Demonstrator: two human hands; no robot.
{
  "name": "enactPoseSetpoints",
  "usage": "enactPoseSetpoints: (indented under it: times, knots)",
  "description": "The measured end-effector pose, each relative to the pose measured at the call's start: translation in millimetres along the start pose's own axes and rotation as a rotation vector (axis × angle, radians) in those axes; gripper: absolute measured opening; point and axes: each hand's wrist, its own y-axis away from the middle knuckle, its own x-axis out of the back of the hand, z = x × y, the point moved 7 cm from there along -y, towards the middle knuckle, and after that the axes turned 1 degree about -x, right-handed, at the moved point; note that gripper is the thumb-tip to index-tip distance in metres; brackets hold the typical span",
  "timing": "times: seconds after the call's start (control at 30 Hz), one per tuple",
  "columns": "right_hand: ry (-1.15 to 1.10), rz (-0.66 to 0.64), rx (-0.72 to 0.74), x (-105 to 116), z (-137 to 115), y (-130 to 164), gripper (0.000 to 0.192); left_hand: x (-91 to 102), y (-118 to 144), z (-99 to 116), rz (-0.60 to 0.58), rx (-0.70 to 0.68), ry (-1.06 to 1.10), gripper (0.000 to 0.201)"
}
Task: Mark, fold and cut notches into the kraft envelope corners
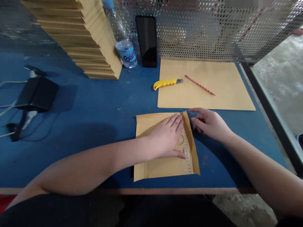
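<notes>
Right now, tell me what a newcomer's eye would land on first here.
The two hands at the blue table's near edge: the left hand presses a clear ruler onto a folded brown paper sheet, the right hand at its top right corner. Behind lie a yellow utility knife and a pencil.

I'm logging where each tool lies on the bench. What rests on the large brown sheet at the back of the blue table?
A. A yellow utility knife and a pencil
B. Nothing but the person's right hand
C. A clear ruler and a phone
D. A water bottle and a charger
A: the yellow utility knife and the pencil lie on the large brown sheet; its handle end overhangs the left edge, while both hands are at the nearer sheet.
</notes>
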Motion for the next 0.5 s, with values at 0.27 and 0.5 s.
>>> enactPoseSetpoints:
  times: [0.27, 0.5]
  knots:
    - [0.091, 0.015, 0.026, -7, -20, 1, 0.041, 0.8, -1, 1, -0.081, -0.006, 0.007, 0.137]
    - [0.310, 0.192, 0.061, -12, -38, 3, 0.045, 0.6, -1, 2, -0.048, -0.019, -0.001, 0.137]
